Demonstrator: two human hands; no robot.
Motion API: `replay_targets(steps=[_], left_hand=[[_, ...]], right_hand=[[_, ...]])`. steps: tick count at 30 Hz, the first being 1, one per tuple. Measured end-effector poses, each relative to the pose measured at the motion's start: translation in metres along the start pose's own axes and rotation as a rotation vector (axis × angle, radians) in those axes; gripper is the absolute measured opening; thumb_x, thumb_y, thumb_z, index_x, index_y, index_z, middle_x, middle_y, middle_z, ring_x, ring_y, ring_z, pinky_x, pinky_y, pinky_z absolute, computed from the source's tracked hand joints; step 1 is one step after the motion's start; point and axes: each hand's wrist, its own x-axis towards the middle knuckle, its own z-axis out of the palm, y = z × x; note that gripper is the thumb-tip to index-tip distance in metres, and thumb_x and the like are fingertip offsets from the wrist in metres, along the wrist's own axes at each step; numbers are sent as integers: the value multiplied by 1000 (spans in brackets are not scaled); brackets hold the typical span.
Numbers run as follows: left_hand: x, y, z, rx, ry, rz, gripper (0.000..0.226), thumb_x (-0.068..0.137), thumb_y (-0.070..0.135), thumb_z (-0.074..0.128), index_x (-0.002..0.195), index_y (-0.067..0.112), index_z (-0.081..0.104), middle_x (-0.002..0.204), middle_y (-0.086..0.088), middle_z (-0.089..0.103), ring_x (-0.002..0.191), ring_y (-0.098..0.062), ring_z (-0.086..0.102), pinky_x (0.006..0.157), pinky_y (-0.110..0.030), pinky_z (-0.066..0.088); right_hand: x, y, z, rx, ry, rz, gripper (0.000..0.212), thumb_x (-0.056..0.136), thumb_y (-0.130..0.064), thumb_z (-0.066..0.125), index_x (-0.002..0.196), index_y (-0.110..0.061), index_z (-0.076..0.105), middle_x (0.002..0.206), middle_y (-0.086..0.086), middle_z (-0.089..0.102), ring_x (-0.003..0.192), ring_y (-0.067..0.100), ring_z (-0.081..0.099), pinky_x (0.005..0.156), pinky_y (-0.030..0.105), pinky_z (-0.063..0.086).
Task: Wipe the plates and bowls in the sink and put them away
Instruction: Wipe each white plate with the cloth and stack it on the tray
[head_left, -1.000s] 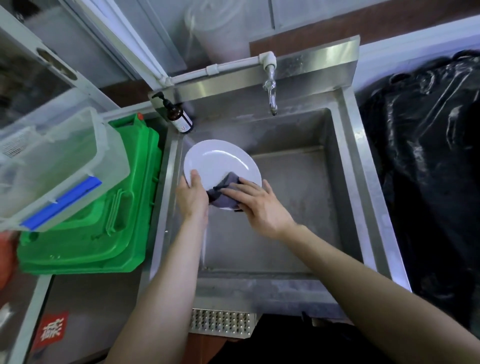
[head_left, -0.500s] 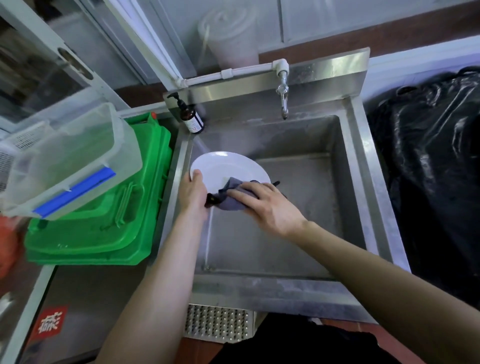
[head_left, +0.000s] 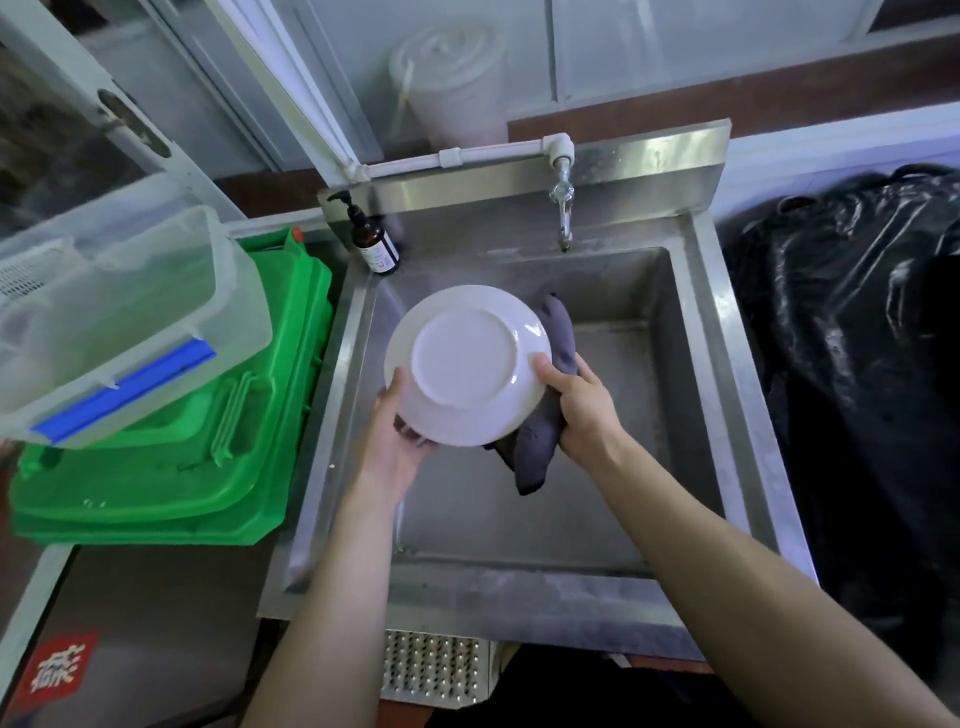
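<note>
A white plate (head_left: 465, 364) is held above the steel sink (head_left: 727, 395) with its underside and foot ring facing me. My left hand (head_left: 395, 441) grips its lower left rim, thumb on the back. My right hand (head_left: 582, 410) holds a grey cloth (head_left: 545, 436) against the plate's right edge, thumb on the rim. The cloth hangs down behind the plate and also sticks up above my fingers. No other dishes show in the basin.
A tap (head_left: 563, 208) juts from the sink's back wall, with a brown pump bottle (head_left: 374, 244) at the back left corner. Left of the sink, a clear lidded box (head_left: 119, 322) rests on stacked green crates (head_left: 171, 467). A black plastic bag (head_left: 852, 364) fills the right side.
The plate has been flipped from face up to underside up. The cloth moved from the plate's face to its right edge and back.
</note>
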Motion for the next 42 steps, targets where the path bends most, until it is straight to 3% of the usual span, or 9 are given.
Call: replay_targets(steps=[4, 8, 13, 17, 23, 26, 32, 37, 42], left_hand=[[0, -6, 24, -165, 85, 89, 67, 87, 33, 90, 147, 20, 63, 135, -4, 76, 129, -28, 71, 83, -38, 66], [-5, 5, 18, -55, 162, 208, 61, 90, 12, 84, 143, 32, 63, 128, 4, 78, 119, -22, 75, 84, -41, 66], [-12, 16, 21, 165, 71, 397, 70, 88, 2, 82, 146, 35, 61, 135, 5, 74, 123, -20, 71, 105, -48, 60], [-18, 30, 46, 55, 106, 465, 66, 87, -5, 79, 144, 25, 65, 128, 1, 78, 115, -19, 76, 88, -34, 64], [-2, 39, 39, -112, 309, 447, 59, 94, -7, 71, 148, 16, 64, 136, -7, 75, 118, -24, 75, 79, -28, 65], [-15, 36, 35, -11, 234, 456, 64, 91, -9, 73, 148, 20, 63, 131, 1, 77, 116, -18, 76, 90, -35, 65], [-30, 43, 49, -90, 273, 491, 68, 83, -6, 80, 143, 23, 67, 126, 5, 79, 111, -15, 77, 89, -35, 66], [-12, 63, 50, -169, 399, 528, 64, 92, -10, 69, 151, 15, 60, 134, -3, 75, 103, -6, 78, 83, -27, 65], [-15, 61, 42, -32, 248, 514, 74, 91, -10, 72, 156, 18, 54, 140, -3, 72, 118, -15, 75, 87, -28, 63]], right_hand=[[-8, 5, 8, 55, -43, 134, 26, 98, -28, 79, 122, -35, 71, 121, 5, 79, 111, 30, 76, 93, 54, 63], [3, -5, -3, -263, 190, 147, 30, 95, -20, 68, 123, -9, 67, 118, 15, 76, 112, 32, 72, 102, 47, 57], [23, -64, 9, -812, 25, -504, 46, 106, -25, 57, 151, -36, 53, 142, -18, 63, 128, 0, 56, 109, 16, 42], [41, -54, 44, -1277, -279, -846, 47, 108, -23, 52, 154, -31, 56, 159, -3, 54, 148, 19, 47, 125, 32, 33], [-24, 29, 19, -1324, -474, -1044, 52, 111, -27, 49, 162, -37, 43, 172, -4, 36, 164, 19, 19, 130, 46, 23], [-3, 17, 23, -1289, -330, -920, 51, 113, -34, 48, 162, -42, 40, 172, -12, 34, 163, 10, 17, 129, 57, 21], [32, -37, 62, -891, -114, -562, 59, 102, -25, 45, 160, -38, 45, 163, -12, 49, 151, 12, 43, 125, 35, 34], [-37, 43, 51, -1145, -419, -966, 63, 108, -9, 46, 168, -24, 33, 178, 3, 16, 166, 22, 4, 134, 52, 9], [7, 8, 48, -1226, -356, -1019, 61, 110, -41, 55, 167, -29, 34, 174, -7, 30, 165, 16, 14, 129, 66, 6]])
